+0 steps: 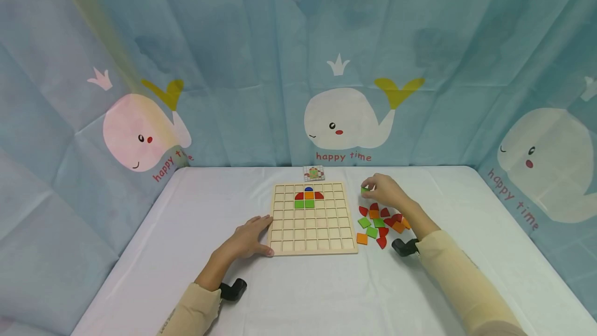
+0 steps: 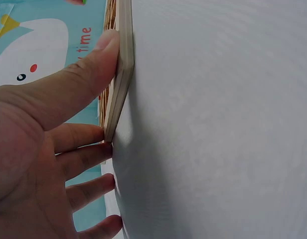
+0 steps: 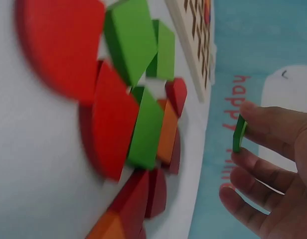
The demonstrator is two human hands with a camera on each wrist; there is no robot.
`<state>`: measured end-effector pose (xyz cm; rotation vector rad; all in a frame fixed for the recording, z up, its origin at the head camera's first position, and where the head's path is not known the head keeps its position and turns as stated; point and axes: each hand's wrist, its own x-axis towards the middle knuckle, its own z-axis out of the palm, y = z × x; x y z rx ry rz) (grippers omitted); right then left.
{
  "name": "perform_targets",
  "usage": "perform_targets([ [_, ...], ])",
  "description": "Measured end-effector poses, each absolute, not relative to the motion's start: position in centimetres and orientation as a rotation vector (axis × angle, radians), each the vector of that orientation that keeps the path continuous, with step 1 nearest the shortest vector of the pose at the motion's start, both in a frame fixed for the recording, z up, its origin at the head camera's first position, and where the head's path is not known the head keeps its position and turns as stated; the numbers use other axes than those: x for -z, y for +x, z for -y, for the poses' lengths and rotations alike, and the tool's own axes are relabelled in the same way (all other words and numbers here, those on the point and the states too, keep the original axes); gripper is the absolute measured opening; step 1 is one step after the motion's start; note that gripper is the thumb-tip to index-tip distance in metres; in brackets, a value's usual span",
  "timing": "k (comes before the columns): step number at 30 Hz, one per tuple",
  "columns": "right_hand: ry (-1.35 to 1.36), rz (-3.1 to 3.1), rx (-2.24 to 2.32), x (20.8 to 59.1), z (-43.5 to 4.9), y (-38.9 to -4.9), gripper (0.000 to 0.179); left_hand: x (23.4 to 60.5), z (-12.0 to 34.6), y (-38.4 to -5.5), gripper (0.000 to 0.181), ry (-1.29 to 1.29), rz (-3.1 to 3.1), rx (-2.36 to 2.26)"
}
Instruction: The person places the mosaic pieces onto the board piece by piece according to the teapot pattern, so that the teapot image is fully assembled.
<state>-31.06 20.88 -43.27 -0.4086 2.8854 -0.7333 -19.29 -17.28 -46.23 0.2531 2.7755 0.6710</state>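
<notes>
A wooden grid board [image 1: 312,246] lies mid-table. My left hand [image 1: 247,236] touches its left edge, thumb at the near corner and fingers spread; the left wrist view shows the thumb [image 2: 69,92] against the board's side. Near the board's far side, a blue piece [image 1: 309,189] sits above an orange square [image 1: 309,195] flanked by two red quarter-rounds [image 1: 299,196], with two green squares [image 1: 304,204] below. To the right of the board, my right hand [image 1: 384,191] pinches a green tile [image 3: 238,133] between thumb and fingertips, raised above the table.
Loose red, orange and green pieces [image 1: 378,223] lie in a cluster right of the board, some overlapping. A small pattern card [image 1: 314,172] lies behind the board. A whale-printed curtain [image 1: 242,118] hangs behind the white table [image 1: 303,294].
</notes>
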Motion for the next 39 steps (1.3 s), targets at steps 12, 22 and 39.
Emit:
perform_targets([
  [12, -0.584, -2.894, 0.718, 43.1, -17.5, -31.5, 0.030, 46.1, 17.2, -19.2, 0.094, 0.250, -2.772, -0.674],
  [22, -0.680, -2.856, 0.717, 43.3, -14.8, -31.8, 0.030, 46.0, 17.2, -19.3, 0.094, 0.253, -2.775, -0.670],
  [39, -0.742, -2.825, 0.625, 44.4, -11.4, -31.7, 0.026, 45.9, 17.1, -19.2, 0.094, 0.261, -2.771, -0.672],
])
